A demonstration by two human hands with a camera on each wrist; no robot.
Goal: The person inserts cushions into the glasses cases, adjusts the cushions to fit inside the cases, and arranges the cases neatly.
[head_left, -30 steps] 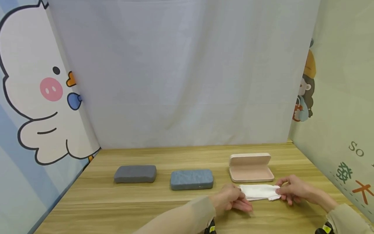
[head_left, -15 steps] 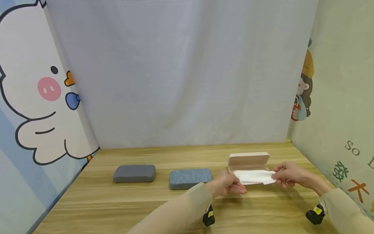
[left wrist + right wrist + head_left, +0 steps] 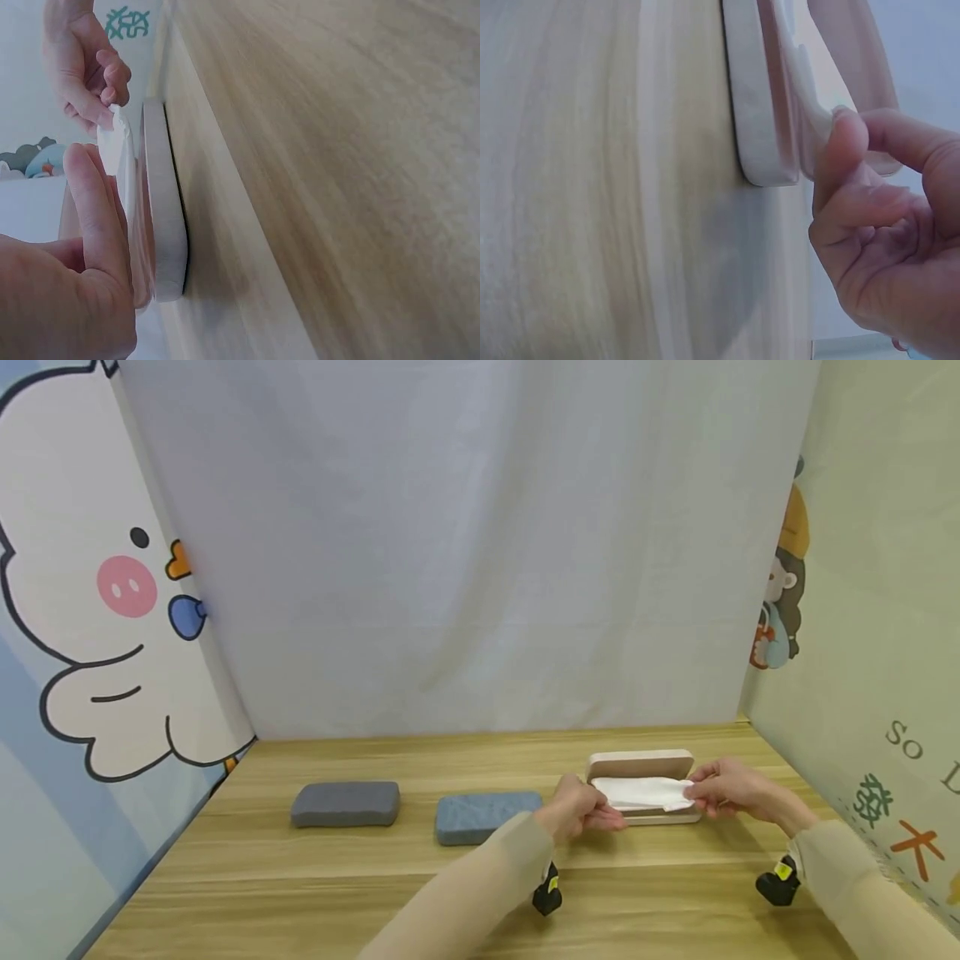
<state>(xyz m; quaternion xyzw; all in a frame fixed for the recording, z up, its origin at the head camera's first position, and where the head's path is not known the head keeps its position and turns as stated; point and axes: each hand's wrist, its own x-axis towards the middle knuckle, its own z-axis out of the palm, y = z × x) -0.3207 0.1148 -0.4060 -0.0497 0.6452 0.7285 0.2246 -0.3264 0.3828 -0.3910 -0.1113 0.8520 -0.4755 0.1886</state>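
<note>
A folded white cloth [image 3: 643, 793] is stretched between both hands, just over the lower half of a pale pink glasses case [image 3: 660, 817] whose lid stands up behind it. My left hand [image 3: 576, 808] pinches the cloth's left end, its other fingers extended. The right hand [image 3: 731, 789] pinches the opposite end between thumb and forefinger, plain in the right wrist view, where the cloth [image 3: 821, 56] rises to the fingertips. From the left wrist side, the cloth [image 3: 114, 142] appears above the case's rim [image 3: 166, 217]. The cloth covers most of the case's inside.
A blue glasses case [image 3: 483, 817] lies shut to the left of the hands, close to the left forearm. Farther left lies a grey glasses case [image 3: 347, 804], also shut. All rest on a wooden table [image 3: 300, 893], with a pale curtain [image 3: 465, 568] behind.
Both hands have carried the white cloth away from the person, from the table in front of the pink case to over its lower half. The blue and grey cases stay put.
</note>
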